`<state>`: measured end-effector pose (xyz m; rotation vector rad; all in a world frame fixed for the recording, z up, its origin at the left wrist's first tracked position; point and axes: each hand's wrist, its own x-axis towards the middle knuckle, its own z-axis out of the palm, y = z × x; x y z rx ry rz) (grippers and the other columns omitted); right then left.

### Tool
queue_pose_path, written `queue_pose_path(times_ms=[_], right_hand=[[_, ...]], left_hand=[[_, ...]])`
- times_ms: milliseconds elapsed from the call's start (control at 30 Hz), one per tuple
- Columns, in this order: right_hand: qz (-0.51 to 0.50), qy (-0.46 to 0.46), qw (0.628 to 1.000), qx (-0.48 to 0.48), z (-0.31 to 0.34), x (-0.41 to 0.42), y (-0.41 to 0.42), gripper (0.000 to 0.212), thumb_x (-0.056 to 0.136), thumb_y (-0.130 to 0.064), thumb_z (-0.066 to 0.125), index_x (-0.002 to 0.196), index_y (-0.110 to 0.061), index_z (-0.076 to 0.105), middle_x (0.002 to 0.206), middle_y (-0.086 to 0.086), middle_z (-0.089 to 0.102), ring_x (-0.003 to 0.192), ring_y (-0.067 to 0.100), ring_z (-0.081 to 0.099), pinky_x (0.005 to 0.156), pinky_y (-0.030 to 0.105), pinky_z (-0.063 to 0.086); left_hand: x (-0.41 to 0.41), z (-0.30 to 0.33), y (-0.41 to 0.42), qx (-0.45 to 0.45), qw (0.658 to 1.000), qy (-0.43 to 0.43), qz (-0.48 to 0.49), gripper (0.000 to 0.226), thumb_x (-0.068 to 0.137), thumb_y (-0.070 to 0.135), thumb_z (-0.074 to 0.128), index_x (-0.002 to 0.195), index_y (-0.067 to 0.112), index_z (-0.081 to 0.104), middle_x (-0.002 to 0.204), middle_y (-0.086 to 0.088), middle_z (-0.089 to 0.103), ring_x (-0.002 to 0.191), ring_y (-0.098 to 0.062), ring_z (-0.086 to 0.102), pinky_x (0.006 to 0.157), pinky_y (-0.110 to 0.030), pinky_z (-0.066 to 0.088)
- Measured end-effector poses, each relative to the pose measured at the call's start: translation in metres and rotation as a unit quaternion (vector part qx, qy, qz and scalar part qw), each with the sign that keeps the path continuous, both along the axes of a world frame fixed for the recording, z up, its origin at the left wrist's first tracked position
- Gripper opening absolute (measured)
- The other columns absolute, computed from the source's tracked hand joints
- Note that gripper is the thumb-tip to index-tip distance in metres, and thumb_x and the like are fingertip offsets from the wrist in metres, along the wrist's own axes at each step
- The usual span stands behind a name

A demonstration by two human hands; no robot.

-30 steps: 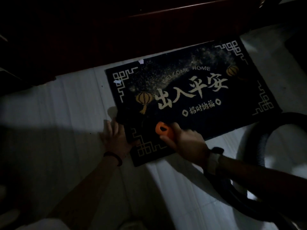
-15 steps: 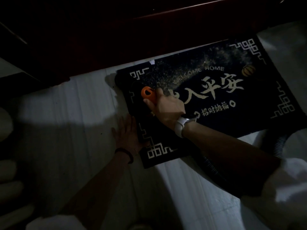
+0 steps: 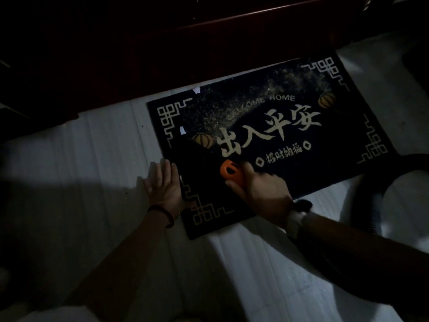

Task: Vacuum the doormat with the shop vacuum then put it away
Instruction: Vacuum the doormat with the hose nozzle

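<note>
Clearly mid-vacuuming: the right hand clenches the orange nozzle on the mat, while the left hand lies flat, grip released, pinning the mat's 9 o'clock edge. Grit remains toward 12 o'clock; next strokes should probably head there.

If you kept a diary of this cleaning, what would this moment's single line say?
step: vacuuming | right hand: grips orange nozzle on doormat | left hand: flat, pressing mat edge | dust: remains near top

black doormat flat on floor, gold grit scattered; orange-collared vacuum nozzle on it.
</note>
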<state>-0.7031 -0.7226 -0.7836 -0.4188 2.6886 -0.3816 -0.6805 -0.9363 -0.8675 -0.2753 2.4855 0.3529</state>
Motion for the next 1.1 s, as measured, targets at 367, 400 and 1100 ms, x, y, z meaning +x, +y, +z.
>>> queue_pose_path(times_ms=[367, 400, 1100], right_hand=[[-0.049, -0.001, 0.998, -0.049, -0.009, -0.047, -0.047, 0.051, 0.092, -0.053, 0.037, 0.124, -0.014, 0.038, 0.102, 0.012, 0.063, 0.085, 0.032, 0.06, 0.062, 0.032, 0.037], [-0.036, -0.012, 0.998, -0.047, -0.007, -0.033, -0.036, 0.051, 0.092, -0.054, 0.036, 0.126, -0.015, 0.036, 0.098, 0.009, 0.063, 0.078, 0.027, 0.06, 0.061, 0.031, 0.037], [-0.225, 0.02, 0.974, 0.006, 0.001, 0.003, 0.083, 0.046, 0.09, -0.053, 0.04, 0.118, -0.017, 0.04, 0.071, -0.001, 0.051, 0.055, 0.015, 0.043, 0.052, 0.026, 0.031]], left_hand=[[0.005, -0.001, -0.001, -0.001, 1.0, 0.009, 0.003, 0.116, 0.072, 0.058, 0.065, 0.147, 0.017, -0.014, 0.155, -0.002, -0.021, 0.142, -0.027, -0.02, 0.112, -0.06, -0.002], [0.005, -0.002, -0.002, 0.008, 1.0, 0.019, 0.009, 0.116, 0.071, 0.058, 0.066, 0.147, 0.018, -0.012, 0.155, -0.002, -0.02, 0.142, -0.026, -0.021, 0.113, -0.06, -0.003], [0.006, 0.001, 0.004, -0.009, 1.0, 0.001, 0.002, 0.115, 0.072, 0.057, 0.066, 0.147, 0.016, -0.012, 0.154, 0.003, -0.023, 0.14, -0.024, -0.025, 0.114, -0.058, -0.003]])
